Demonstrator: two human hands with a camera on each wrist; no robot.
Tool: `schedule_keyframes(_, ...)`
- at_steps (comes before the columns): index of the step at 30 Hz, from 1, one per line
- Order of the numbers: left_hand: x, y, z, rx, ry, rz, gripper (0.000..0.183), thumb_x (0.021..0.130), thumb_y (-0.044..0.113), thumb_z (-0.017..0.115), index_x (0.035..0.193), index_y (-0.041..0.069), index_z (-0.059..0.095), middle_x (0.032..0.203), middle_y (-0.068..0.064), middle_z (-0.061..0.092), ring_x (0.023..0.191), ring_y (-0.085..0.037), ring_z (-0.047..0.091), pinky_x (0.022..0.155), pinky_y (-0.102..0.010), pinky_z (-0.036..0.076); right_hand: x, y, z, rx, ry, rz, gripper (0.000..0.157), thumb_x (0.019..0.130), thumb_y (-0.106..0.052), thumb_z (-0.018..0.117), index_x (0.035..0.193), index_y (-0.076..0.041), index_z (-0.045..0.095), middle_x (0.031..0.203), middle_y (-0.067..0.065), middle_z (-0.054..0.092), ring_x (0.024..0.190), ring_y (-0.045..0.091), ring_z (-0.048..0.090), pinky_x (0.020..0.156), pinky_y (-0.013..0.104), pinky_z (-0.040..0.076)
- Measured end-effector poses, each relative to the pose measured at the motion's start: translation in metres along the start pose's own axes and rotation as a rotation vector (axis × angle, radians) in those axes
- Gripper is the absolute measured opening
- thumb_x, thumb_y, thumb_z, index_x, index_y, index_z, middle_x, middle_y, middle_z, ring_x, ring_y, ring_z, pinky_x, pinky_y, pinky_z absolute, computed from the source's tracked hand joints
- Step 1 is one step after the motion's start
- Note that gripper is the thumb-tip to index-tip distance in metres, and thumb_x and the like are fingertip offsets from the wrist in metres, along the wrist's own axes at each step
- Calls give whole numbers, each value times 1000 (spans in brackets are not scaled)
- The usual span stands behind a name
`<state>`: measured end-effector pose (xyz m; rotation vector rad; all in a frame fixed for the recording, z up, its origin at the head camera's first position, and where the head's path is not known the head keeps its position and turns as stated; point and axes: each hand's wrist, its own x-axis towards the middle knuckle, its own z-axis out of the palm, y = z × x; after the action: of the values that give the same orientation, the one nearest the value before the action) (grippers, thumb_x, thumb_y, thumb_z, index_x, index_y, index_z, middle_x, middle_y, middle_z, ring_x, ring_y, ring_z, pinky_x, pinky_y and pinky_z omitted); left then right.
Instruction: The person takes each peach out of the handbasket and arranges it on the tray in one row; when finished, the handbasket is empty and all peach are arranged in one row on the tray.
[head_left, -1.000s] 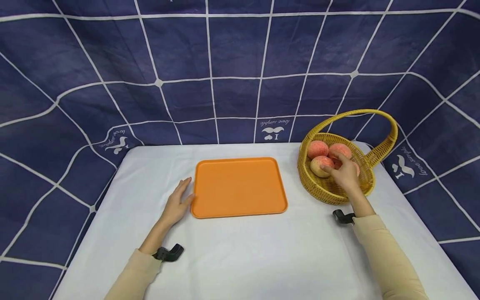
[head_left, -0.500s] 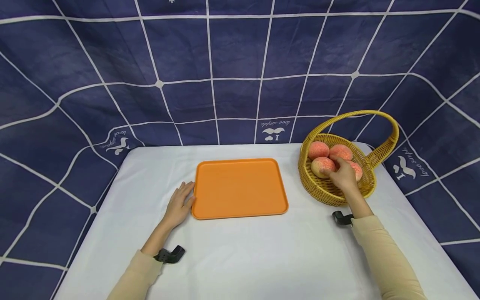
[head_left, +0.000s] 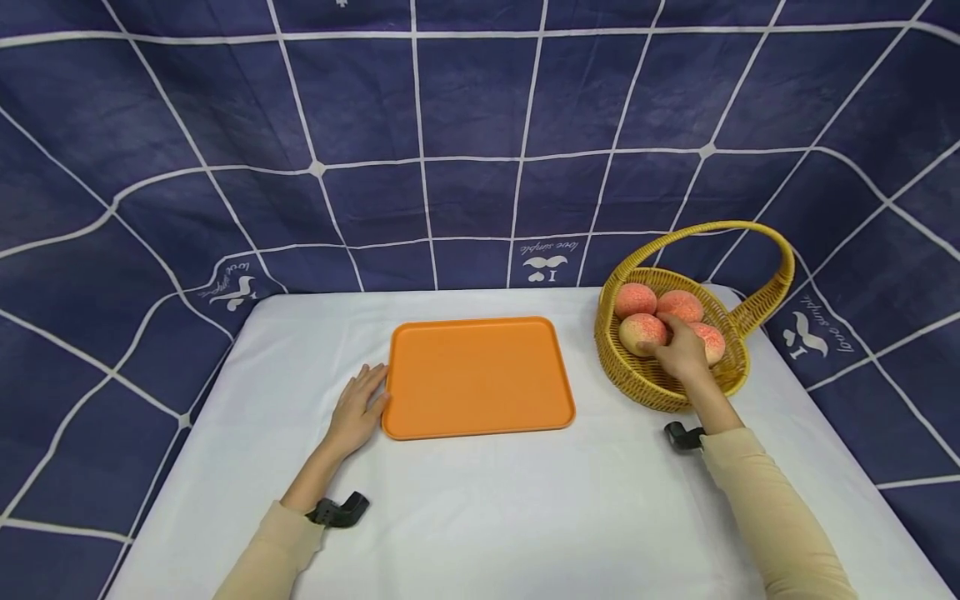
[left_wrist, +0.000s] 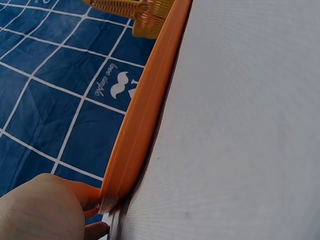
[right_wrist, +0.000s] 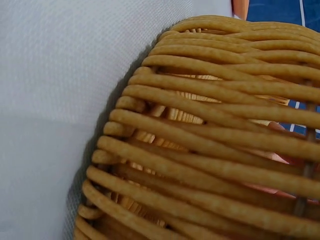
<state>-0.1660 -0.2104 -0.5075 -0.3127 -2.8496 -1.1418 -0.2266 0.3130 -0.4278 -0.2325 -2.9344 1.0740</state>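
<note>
In the yellow wicker basket [head_left: 637, 388], at the right far part of the table, the near-left peach [head_left: 641, 333], pale yellow with a pinkish-red blush. At its right side, the right hand [head_left: 684, 354], reaching in over the near rim, with thumb and fingers bent into a pinch on this peach. How tight, not possible to tell. In the same basket, close together, three more: the far-left peach [head_left: 635, 301], the far-right peach [head_left: 680, 306] and, partly covered by the hand, the near-right peach [head_left: 708, 342]. Over them, a tall arched handle [head_left: 708, 226], rising from the left far side and coming down at the right side. In the right wrist view, mostly the woven wall from very near, with something reddish through the gaps.

Left of the basket, across a small gap, an orange tray [head_left: 480, 375], lying flat, with a low rim and rounded corners. At its left rim, the left hand [head_left: 352, 417], touching this rim, with fingers nearly straight and grasp of nothing. Below all, a white tablecloth [head_left: 487, 517]; on the far side and both sides, a dark blue cloth [head_left: 480, 108] with white grid lines.
</note>
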Motion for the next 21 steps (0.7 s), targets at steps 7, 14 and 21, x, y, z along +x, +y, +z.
schedule_keyframes(7,0,-1,0,17,-3,0,51,101,17,51,149,2,38,155,-20,36,149,-40,18,124,-54,7,2,1,0,-2,-56,32,79,91,-20,67,152,3,23,150,34,31,136,55,31,109,67,30)
schedule_keyframes(14,0,-2,0,20,5,9,51,101,16,51,148,2,39,154,-22,37,149,-41,19,123,-54,8,2,1,0,33,-46,59,79,88,-21,71,150,3,28,148,33,36,135,55,31,109,68,28)
schedule_keyframes(21,-1,-1,-1,14,21,31,51,101,17,51,147,0,40,153,-23,38,148,-43,20,122,-56,9,-2,0,-2,37,-24,44,78,87,-21,73,148,4,31,143,34,41,130,51,39,107,63,34)
